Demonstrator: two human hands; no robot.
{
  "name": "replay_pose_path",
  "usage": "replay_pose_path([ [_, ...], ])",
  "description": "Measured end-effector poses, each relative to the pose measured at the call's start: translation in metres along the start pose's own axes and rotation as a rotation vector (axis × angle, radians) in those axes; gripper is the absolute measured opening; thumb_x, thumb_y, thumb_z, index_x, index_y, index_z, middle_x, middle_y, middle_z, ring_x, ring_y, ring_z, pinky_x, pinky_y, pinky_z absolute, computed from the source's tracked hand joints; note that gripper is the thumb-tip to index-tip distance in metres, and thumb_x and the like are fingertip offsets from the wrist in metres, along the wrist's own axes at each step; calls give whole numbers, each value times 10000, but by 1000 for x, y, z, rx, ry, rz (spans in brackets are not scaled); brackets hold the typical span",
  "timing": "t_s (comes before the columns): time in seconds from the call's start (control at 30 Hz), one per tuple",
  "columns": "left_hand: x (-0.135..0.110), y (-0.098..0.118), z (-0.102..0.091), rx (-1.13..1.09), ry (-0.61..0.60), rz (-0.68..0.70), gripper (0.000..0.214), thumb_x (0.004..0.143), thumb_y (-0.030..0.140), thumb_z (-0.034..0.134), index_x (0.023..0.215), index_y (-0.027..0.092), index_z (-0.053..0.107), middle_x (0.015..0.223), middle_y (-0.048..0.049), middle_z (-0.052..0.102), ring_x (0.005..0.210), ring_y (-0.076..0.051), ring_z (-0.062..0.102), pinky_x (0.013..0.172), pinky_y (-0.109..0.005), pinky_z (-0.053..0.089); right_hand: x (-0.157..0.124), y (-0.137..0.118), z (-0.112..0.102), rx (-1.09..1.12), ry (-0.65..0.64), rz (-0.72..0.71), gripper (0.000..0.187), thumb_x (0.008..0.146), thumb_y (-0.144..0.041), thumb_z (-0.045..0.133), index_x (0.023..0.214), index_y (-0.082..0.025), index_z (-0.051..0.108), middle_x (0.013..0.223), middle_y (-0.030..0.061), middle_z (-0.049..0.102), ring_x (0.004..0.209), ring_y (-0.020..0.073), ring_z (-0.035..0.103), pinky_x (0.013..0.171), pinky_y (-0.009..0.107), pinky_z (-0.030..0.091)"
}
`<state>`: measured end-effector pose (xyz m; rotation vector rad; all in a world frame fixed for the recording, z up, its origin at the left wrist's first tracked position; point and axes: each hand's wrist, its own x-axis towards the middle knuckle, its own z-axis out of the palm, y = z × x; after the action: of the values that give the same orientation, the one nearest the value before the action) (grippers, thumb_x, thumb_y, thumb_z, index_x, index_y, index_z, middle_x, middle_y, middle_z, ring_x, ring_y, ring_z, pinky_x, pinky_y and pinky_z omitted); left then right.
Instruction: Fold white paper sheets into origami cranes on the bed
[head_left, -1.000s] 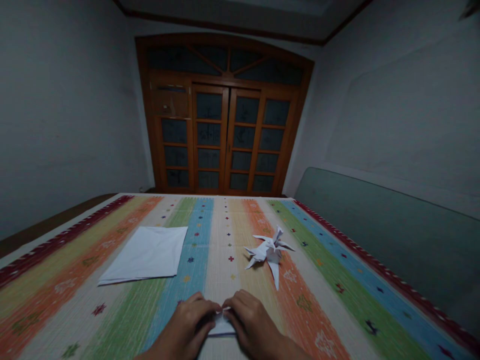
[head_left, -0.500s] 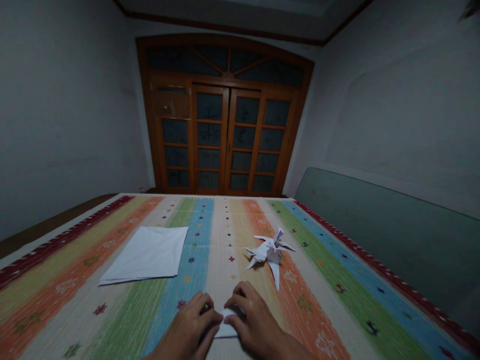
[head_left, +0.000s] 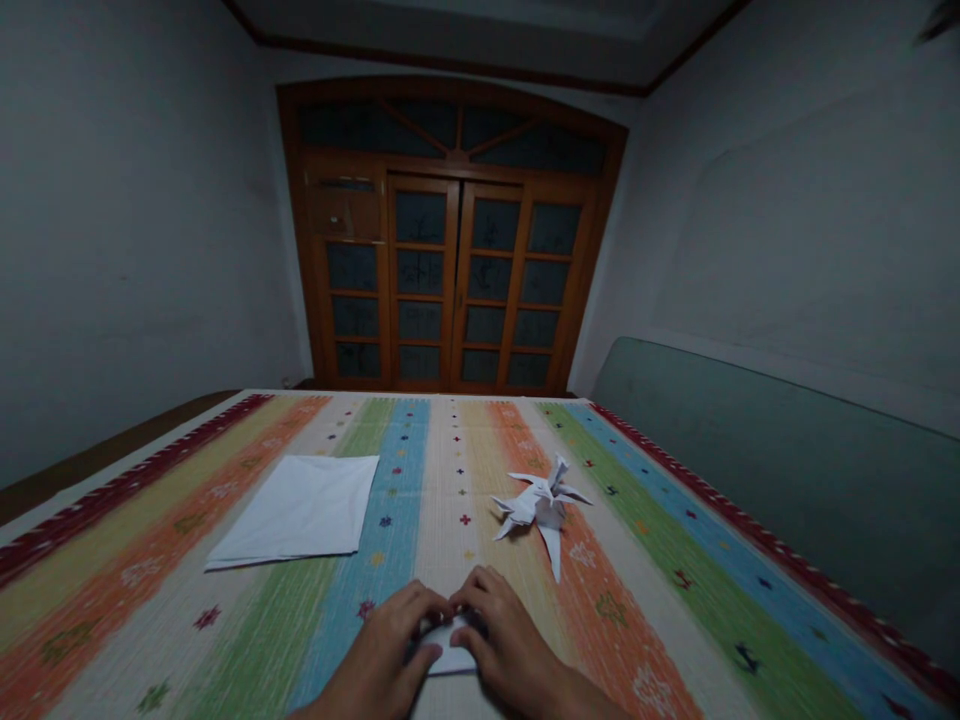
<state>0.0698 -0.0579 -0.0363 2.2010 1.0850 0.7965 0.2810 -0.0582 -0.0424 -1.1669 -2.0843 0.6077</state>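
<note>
Close to me on the striped tablecloth lies a small piece of folded white paper [head_left: 452, 657], partly covered by my fingers. My left hand [head_left: 397, 640] grips its left side, the thumb on top and the fingers curled at the far edge. On the opposite side my right hand [head_left: 504, 635] pinches it, thumb pressed on its face. The fingertips of both hands nearly meet at the paper's far edge. Beyond my right hand sits a white folded-paper figure [head_left: 541, 503] with several pointed arms.
A stack of white paper sheets [head_left: 300, 510] lies to the left on the tablecloth [head_left: 247, 620]. Along the table's right side stands a pale green panel [head_left: 750, 440]. Wooden doors with glass panes [head_left: 457, 280] close off the far end, between pale walls.
My left hand's fingers have shifted right and away from me, to the paper's far edge beside the right fingertips. More of the paper's face shows now. The view has tilted slightly.
</note>
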Motion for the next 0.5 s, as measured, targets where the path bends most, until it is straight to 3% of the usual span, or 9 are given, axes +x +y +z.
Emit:
replay_pose_path([
  [0.23, 0, 5, 0, -47, 55, -1, 259, 794, 32, 594, 962, 229, 598, 975, -21, 708, 864, -216, 633, 799, -298, 470, 2, -7, 1, 74, 14, -80, 482, 740, 92, 599, 1100, -223, 660, 1006, 41, 617, 897, 209, 636, 792, 297, 501],
  [0.5, 6, 15, -5, -166, 25, -91, 48, 899, 194, 634, 909, 215, 591, 779, 29, 657, 712, -176, 573, 675, -259, 398, 0, 0, 5, -79, 198, -481, 317, 917, -37, 530, 1171, -215, 594, 977, 83, 621, 841, 225, 636, 733, 325, 533],
])
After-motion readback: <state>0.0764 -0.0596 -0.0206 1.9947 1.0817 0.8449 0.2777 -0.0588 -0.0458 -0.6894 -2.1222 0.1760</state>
